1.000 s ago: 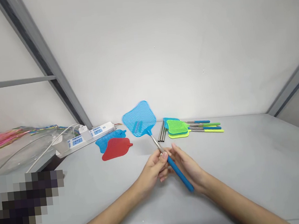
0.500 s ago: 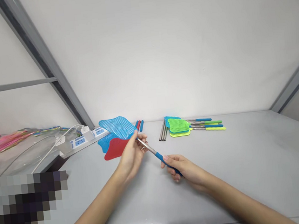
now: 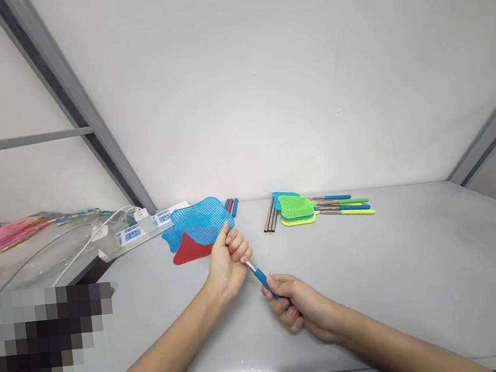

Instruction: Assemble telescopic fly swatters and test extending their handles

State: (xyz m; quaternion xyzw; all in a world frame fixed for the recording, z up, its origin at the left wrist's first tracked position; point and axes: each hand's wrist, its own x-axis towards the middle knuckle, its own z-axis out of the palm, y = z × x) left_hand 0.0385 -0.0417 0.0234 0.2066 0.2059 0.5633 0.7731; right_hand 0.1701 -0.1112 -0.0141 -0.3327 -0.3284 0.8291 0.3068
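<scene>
Swatter (image 3: pixel 202 214) in the head view hung aslant above the table (image 3: pixel 396 265), its net toward 11 o'clock and its blue handle (image 3: pixel 261 276) toward 5, the hands taken as the dial's centre. The left hand (image 3: pixel 229 264) was clenched round the neck, hiding the joint; a short stretch of steel shaft (image 3: pixel 251 265) showed between it and the right hand (image 3: pixel 288 302), which grasped the handle.

The step in hand looked to be two-handed work along the shaft; whether push, pull or twist could not be told. The next move, by my judgement, called for both grips firm and neck and handle in line, lest the neck bend.

At 10 o'clock a red head (image 3: pixel 188 250) and a second blue head (image 3: pixel 170 238) lay partly hidden behind the net; whether it touched them was unclear. A power strip (image 3: pixel 163 217) sat just past them. Loose grips (image 3: pixel 235 207) lay near 12, steel tubes (image 3: pixel 270 218) at 1, and a pile of swatters (image 3: pixel 297 207) just beside those, toward 2.
</scene>
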